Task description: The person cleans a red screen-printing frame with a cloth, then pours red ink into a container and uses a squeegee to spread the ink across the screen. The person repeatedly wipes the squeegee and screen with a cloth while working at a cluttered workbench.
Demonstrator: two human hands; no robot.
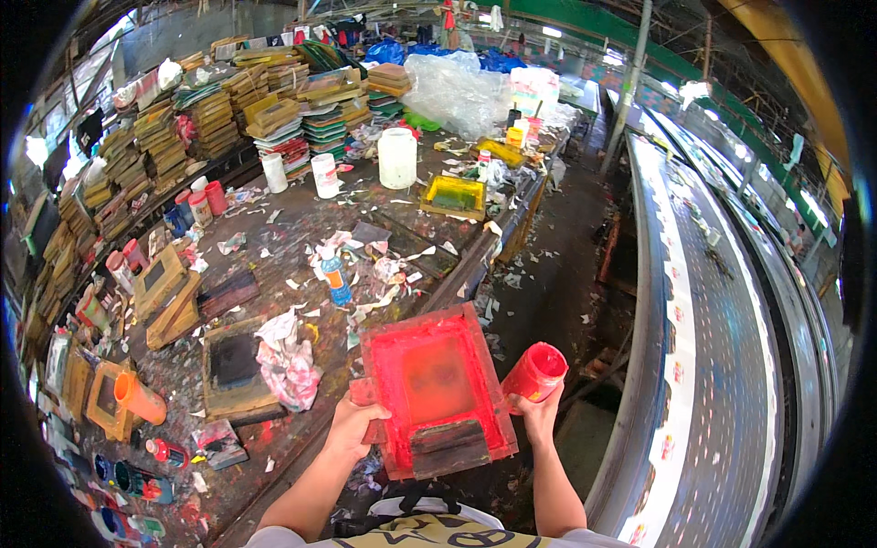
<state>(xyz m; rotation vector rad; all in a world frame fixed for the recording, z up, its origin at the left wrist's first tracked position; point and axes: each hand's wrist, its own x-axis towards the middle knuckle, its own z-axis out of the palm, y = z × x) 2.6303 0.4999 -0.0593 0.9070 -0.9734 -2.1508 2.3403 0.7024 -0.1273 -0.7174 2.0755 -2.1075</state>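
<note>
My left hand (352,426) is closed on the left edge of a silk-screen frame (440,370), thumb on top. The frame's mesh and wooden border are coated in red ink. A small red-stained block (364,395) sits under my left thumb, against the frame's side. Across the near end of the mesh lies a dark flat strip (449,442). My right hand (539,408) is wrapped round a red ink jar (534,373), its open mouth tilted toward me. The jar is close to the frame's right edge. I cannot tell whether they touch.
A worktable (301,239) on the left is strewn with scraps, a blue bottle (334,277), a crumpled rag (289,363) and a white tub (397,157). Frames are stacked (212,123) behind. To the right runs a long printing table (708,347) beyond an aisle (548,265).
</note>
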